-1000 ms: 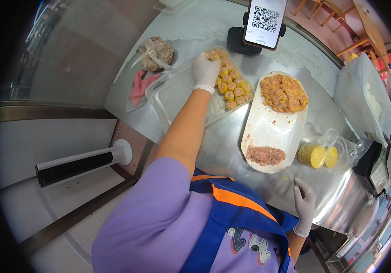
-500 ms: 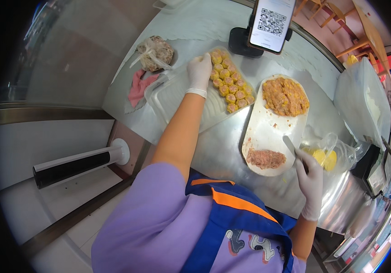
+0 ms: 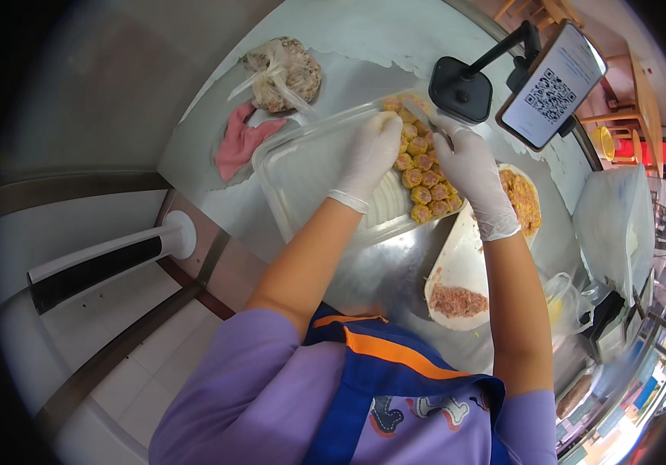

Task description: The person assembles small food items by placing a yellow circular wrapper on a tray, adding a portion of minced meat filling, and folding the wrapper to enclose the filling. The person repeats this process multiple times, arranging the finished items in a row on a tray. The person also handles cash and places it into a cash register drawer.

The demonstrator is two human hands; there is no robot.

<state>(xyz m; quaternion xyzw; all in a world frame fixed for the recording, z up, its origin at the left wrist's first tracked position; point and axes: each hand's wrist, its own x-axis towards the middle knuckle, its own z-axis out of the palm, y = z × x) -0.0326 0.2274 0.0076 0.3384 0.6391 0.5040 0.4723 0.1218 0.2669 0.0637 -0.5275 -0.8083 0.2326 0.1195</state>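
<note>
My gloved left hand (image 3: pixel 372 155) is closed beside the rows of yellow-wrapped siu mai dumplings (image 3: pixel 430 180) in a clear plastic tray (image 3: pixel 302 174). Its fingertips are bent out of sight, so what they hold, if anything, is hidden. My gloved right hand (image 3: pixel 474 174) grips a metal spreading knife (image 3: pixel 417 114), whose flat blade points over the far end of the dumplings. Partly under my right forearm lies a white oval board (image 3: pixel 457 260). On it are a pink minced-meat heap (image 3: pixel 459 301) at the near end and an orange-yellow filling (image 3: pixel 521 203) at the far end.
A knotted plastic bag of food (image 3: pixel 286 76) and a pink cloth (image 3: pixel 244 143) lie at the left. At the back, a phone (image 3: pixel 554 85) stands on a black holder (image 3: pixel 459 91). To the right are a white box-shaped container (image 3: pixel 612 221) and a clear plastic bag (image 3: pixel 569 302).
My right hand has carried the spreading knife from the board across to the dumplings. My left hand remains by the dumplings, its fingers now curled inward. The view has shifted.
</note>
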